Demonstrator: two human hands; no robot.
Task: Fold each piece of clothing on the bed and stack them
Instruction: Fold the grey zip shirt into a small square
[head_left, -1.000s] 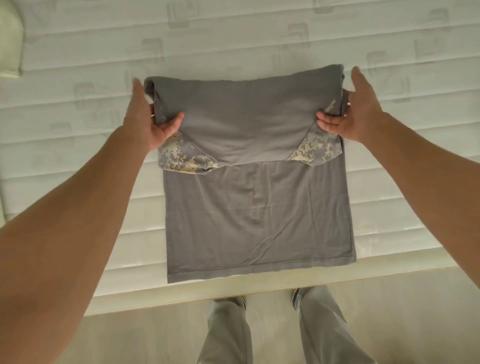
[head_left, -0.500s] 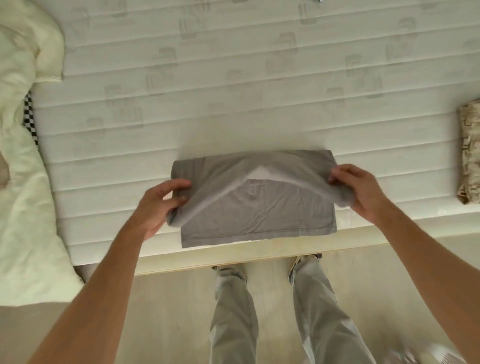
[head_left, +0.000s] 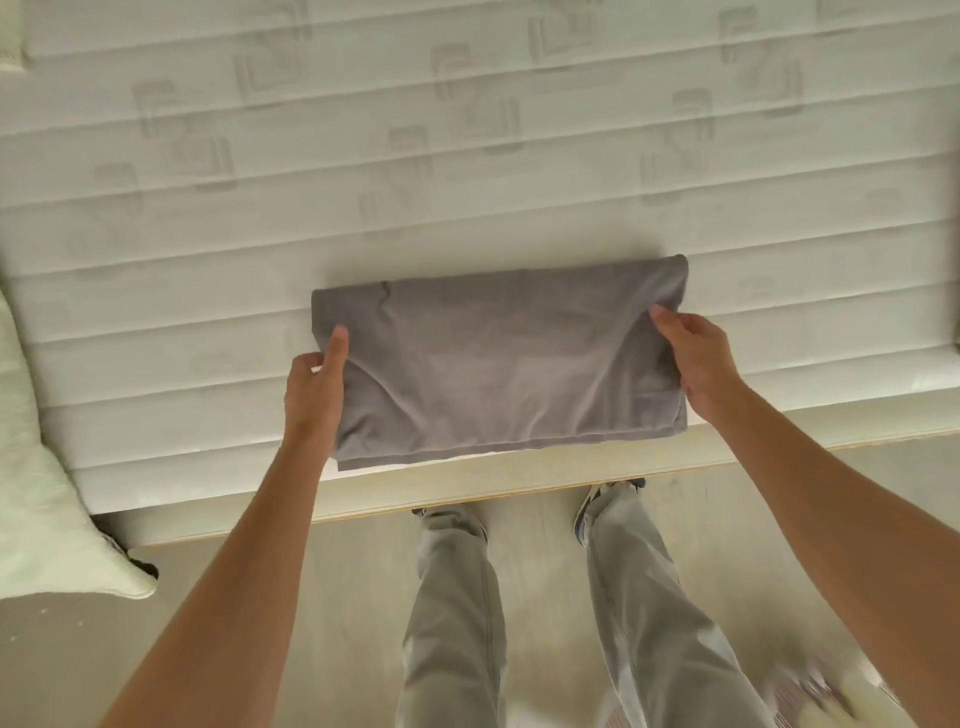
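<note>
Folded grey garment (head_left: 498, 358) on a white quilted mattress (head_left: 467, 156), seen from the head view. The garment forms a wide rectangle of soft, plain grey cloth, doubled over, with shallow creases running inward from both short ends and a hemmed lower layer showing as a thin strip along its near edge. Its far edge is a smooth fold; its near edge lies just inside the near border of the mattress, beyond which a pale bed frame (head_left: 467, 493) and the floor (head_left: 337, 597) appear.

The mattress surface extends well beyond the garment on the far side and to the left and right. A pale green quilt (head_left: 36, 467) lies at the left margin, well apart from the garment, draping over the mattress corner toward the floor. The person's legs in grey trousers (head_left: 457, 623) stand just before the bed frame.

The left hand (head_left: 314, 384) grips the left short end of the garment, thumb laid on top of the cloth and fingers beneath or beside the edge. The right hand (head_left: 696, 358) grips the right short end, fingers curled over the upper layer near the far right corner. The garment thus spans the whole gap between the two hands, each clamped on one end; whether the cloth is lifted clear of the mattress cannot be told.
</note>
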